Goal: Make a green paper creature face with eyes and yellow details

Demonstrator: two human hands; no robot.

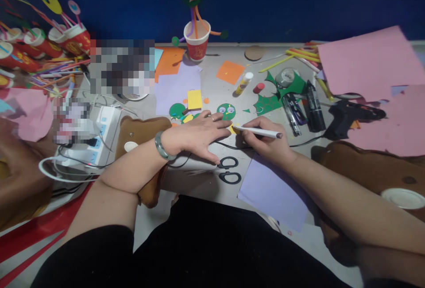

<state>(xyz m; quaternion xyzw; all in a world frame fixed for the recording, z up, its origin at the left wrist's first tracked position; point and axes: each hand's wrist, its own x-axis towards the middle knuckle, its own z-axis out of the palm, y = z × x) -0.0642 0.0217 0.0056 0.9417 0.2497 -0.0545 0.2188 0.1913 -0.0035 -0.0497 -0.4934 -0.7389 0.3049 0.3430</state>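
My left hand (201, 134), with a bangle at the wrist, lies flat with fingers spread on the table. Its fingertips reach the edge of a small yellow paper piece (233, 129). In my right hand (274, 144) is a white marker (264, 132), its tip pointing left at the yellow piece; whether it touches is too small to tell. Just beyond the fingers lies a round green paper face (226, 111) with eyes. Black-handled scissors (230, 177) rest below my left thumb, their blades in shadow. A yellow paper block (194, 99) and a green disc (177, 110) sit behind my left hand.
A glue stick (243, 84), its red cap (259, 87), green paper scraps (268, 104) and a black glue gun (352, 113) lie beyond. A decorated paper cup (197, 42) stands at the back. The power strip (102, 135) is left; a cable crosses the table. Another person's arm (20, 159) shows far left.
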